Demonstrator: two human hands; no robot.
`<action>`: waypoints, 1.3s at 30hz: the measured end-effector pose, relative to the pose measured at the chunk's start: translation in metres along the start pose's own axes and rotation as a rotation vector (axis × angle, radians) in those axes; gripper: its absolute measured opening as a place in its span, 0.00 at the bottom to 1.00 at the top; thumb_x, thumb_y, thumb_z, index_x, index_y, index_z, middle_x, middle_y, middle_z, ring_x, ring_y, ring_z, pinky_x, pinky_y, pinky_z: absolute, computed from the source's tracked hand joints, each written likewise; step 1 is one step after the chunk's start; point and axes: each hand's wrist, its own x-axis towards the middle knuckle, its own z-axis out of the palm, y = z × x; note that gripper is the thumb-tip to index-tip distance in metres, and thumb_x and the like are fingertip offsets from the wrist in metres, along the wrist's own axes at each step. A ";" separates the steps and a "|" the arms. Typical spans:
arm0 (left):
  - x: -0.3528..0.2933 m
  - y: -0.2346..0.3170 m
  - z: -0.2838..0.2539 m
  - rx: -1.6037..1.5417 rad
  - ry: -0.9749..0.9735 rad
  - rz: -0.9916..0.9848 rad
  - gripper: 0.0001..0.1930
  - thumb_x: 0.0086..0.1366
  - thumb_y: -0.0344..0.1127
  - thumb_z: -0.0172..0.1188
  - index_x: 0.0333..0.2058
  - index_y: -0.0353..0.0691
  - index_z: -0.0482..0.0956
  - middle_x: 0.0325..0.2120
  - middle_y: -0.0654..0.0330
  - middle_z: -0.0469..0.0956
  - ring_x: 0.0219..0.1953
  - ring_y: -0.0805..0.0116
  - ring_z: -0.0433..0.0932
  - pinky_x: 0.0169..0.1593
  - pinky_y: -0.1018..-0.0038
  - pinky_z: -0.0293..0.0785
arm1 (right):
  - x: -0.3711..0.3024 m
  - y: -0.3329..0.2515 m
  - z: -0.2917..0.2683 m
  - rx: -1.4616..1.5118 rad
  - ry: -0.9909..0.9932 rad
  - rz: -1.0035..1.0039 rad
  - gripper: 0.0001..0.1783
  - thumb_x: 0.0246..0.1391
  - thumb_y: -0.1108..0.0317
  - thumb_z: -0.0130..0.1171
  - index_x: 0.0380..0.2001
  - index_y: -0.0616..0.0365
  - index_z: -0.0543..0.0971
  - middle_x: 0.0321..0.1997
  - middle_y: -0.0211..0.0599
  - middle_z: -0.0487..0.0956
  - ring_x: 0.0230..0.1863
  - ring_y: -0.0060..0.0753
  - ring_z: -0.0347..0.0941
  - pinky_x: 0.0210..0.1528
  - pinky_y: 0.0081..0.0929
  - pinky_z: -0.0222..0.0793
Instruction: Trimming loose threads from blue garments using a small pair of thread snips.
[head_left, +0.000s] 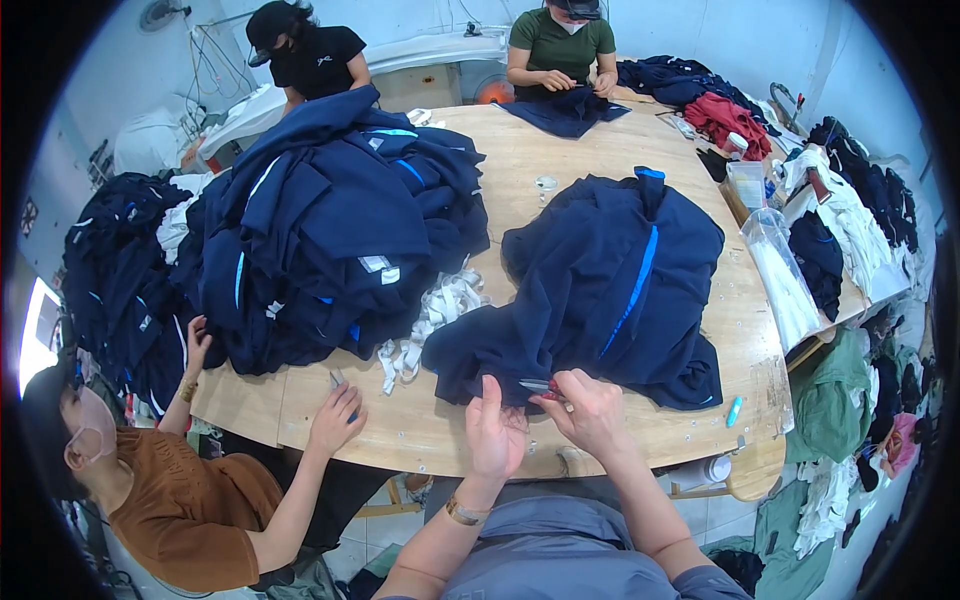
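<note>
A dark navy jacket [590,270] with a bright blue zip strip lies crumpled on the table before me. My right hand [588,412] is closed around small thread snips [535,385] with red handles, their metal blades pointing left over the jacket's near edge. Just left of the blades, my left hand [495,430] is at the same edge, its thumb raised apart from the fingers. Those fingers are partly blurred, and I see no cloth gripped in them.
A tall heap of navy garments [330,220] fills the table's left side, with white straps [440,315] beside it. A turquoise cutter [735,411] lies near the right edge. One co-worker [190,490] sits at left holding snips; two others work across the wooden table [480,150].
</note>
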 end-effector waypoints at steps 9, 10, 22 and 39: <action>-0.002 -0.002 -0.004 0.078 -0.018 0.011 0.17 0.69 0.45 0.43 0.36 0.36 0.74 0.35 0.61 0.77 0.34 0.79 0.73 0.35 0.83 0.66 | 0.000 0.000 -0.002 0.091 -0.042 0.045 0.15 0.42 0.61 0.65 0.21 0.58 0.70 0.18 0.34 0.70 0.18 0.37 0.69 0.19 0.29 0.62; -0.002 -0.002 -0.005 0.078 -0.018 0.010 0.17 0.69 0.45 0.43 0.36 0.36 0.74 0.35 0.61 0.77 0.34 0.79 0.73 0.35 0.83 0.66 | 0.000 0.000 -0.003 0.091 -0.042 0.046 0.15 0.42 0.61 0.65 0.21 0.58 0.70 0.18 0.34 0.70 0.18 0.37 0.69 0.19 0.29 0.62; -0.002 -0.005 -0.003 0.114 -0.008 0.036 0.18 0.69 0.44 0.43 0.36 0.34 0.74 0.35 0.62 0.76 0.35 0.78 0.73 0.38 0.81 0.67 | 0.002 0.003 -0.004 0.040 -0.005 -0.026 0.17 0.46 0.54 0.62 0.21 0.55 0.69 0.17 0.32 0.69 0.15 0.35 0.68 0.15 0.28 0.60; -0.001 -0.005 -0.001 0.155 0.053 0.020 0.15 0.69 0.42 0.44 0.35 0.37 0.74 0.31 0.63 0.76 0.31 0.78 0.73 0.35 0.80 0.69 | 0.002 0.001 -0.009 0.287 -0.082 0.175 0.16 0.47 0.62 0.63 0.21 0.60 0.67 0.15 0.35 0.66 0.16 0.31 0.65 0.17 0.27 0.57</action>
